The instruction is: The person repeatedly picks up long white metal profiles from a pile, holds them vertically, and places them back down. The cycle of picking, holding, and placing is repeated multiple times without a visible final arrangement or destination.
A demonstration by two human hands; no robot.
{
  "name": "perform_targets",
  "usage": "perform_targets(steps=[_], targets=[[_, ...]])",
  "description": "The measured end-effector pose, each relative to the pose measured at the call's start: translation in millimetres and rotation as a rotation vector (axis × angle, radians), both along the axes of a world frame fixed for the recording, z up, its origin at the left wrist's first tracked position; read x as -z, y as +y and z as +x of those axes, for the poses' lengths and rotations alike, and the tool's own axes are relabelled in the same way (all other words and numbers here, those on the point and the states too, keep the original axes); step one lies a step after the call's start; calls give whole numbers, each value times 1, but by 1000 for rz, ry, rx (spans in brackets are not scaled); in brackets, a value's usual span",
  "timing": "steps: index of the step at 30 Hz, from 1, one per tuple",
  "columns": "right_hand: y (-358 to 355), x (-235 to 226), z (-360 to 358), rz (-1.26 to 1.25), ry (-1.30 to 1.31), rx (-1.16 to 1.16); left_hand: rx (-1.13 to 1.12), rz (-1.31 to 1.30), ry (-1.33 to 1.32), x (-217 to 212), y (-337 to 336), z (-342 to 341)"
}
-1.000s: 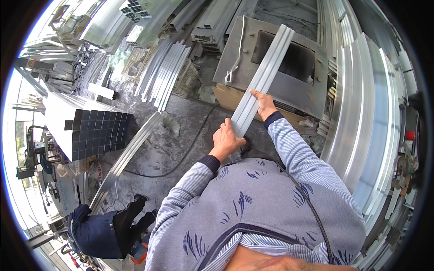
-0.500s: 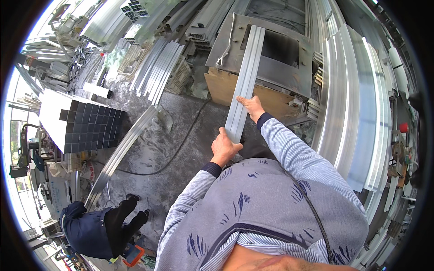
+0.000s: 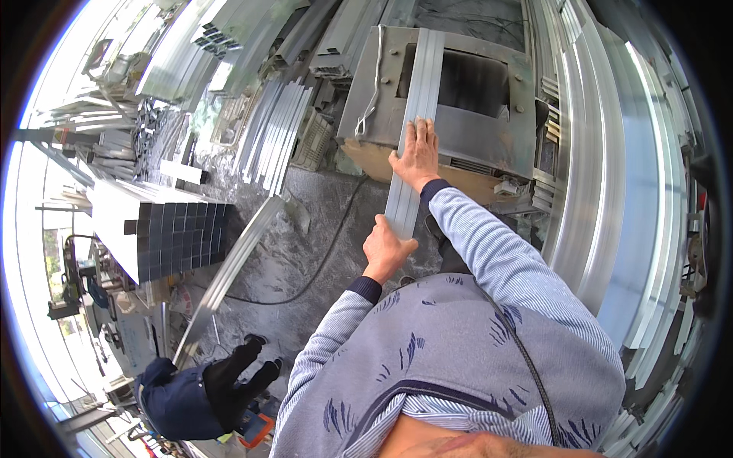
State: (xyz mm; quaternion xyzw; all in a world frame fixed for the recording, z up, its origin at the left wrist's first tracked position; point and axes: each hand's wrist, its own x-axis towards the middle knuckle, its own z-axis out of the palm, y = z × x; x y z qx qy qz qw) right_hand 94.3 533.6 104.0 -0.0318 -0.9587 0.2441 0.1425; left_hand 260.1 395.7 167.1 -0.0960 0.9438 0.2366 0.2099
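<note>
A long, ribbed aluminium profile (image 3: 422, 90) runs away from me, its far part lying across a grey metal machine housing (image 3: 359, 107) with a dark opening. My left hand (image 3: 386, 248) is closed around the profile's near end, the thumb at its right edge. Farther along, my right hand (image 3: 418, 155) lies palm down on top of the profile. Its fingers are stretched forward over the ribs and the thumb rests by the left edge. The profile's underside is hidden.
A person in dark clothes (image 3: 183, 401) bends at lower left, near a long metal strip (image 3: 229, 278). Stacked square tubes (image 3: 183, 237) stand at left. Bundled bars (image 3: 271, 137) lie beyond a black cable (image 3: 321, 267) on the floor. Long metal sheets (image 3: 588, 168) line the right.
My right hand has gone from gripping the profile's side to lying flat on top, farther forward. My left hand stays at the near end. The view has shifted slightly.
</note>
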Motion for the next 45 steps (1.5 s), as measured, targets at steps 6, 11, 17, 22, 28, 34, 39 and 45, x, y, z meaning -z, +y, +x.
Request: perform_targets(steps=[6, 11, 17, 22, 28, 34, 39, 45], targets=[[66, 9, -135, 34, 111, 15, 57, -18, 52, 2, 60, -130], [105, 0, -224, 102, 11, 99, 90, -16, 44, -5, 95, -220], [97, 14, -230, 161, 41, 72, 60, -19, 1, 1, 97, -225], [62, 18, -163, 177, 23, 21, 22, -16, 34, 15, 66, -153], [20, 16, -61, 147, -44, -9, -21, 15, -3, 28, 24, -55], [-24, 20, 39, 92, -111, -46, -22, 9, -12, 36, -21, 42], [-50, 31, 97, 68, -124, -74, -23, -2, -34, 55, -51, 97], [-73, 48, 149, 68, -168, -146, -60, -1, -25, 78, -77, 148]])
